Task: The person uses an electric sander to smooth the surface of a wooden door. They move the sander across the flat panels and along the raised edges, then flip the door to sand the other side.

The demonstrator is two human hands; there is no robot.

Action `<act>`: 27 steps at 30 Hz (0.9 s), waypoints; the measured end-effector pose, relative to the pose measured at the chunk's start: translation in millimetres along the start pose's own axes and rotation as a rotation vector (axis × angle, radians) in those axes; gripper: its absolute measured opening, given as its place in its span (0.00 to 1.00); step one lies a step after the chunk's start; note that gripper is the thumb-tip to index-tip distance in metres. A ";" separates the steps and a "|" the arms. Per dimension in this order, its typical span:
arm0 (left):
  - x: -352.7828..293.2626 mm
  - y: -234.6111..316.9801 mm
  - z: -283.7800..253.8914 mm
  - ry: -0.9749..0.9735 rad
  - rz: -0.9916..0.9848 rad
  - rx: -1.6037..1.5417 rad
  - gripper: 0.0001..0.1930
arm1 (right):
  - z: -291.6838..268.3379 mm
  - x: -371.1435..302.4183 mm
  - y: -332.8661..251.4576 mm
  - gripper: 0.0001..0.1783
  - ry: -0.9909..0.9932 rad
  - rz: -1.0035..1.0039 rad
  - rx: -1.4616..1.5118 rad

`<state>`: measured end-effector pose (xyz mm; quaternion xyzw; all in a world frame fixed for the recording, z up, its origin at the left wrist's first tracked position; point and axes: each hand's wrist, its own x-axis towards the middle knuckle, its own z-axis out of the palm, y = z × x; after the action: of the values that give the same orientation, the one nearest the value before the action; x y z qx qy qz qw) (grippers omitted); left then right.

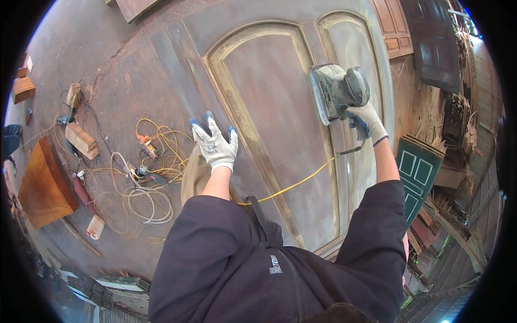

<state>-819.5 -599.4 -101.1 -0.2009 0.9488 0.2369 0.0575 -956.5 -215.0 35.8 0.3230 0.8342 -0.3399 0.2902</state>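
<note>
Right hand (367, 121): in a pale knit glove, fingers wrapped round the end of a power sander (340, 91)
Power sander: dust-coated, dark and bulky with a rounded end and flat pad, just beyond the right fingers, over the door (269, 102)
Left hand (216, 148): gloved alike, blue-tipped fingers spread and holding nothing, at the door's edge; contact hard to tell
Door: dull, cloudy brown-grey wood, two arched panels inside ridged, paler mouldings, stretching between and beyond both sets of fingers
Yellow cord (301, 184): thin, smooth, curving below the right fingers
Floor (129, 94): dusty brown, left of the left fingers, bearing squared wood blocks (82, 141) and a looped pale hose (149, 219)
</note>
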 end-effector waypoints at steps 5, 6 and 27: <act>0.6 1.8 -2.8 -0.027 0.001 0.042 0.43 | -1.2 -14.8 19.8 0.18 -0.064 0.035 -0.038; 0.8 0.7 -1.2 -0.011 0.004 0.030 0.43 | 0.1 -18.5 20.5 0.18 -0.034 0.038 -0.046; -1.8 2.8 4.7 -0.026 -0.013 -0.001 0.43 | -3.4 -25.6 54.8 0.19 -0.005 0.069 -0.120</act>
<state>-819.0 -594.3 -103.6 -0.2042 0.9464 0.2397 0.0715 -901.1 -190.4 35.0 0.3329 0.8407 -0.2797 0.3227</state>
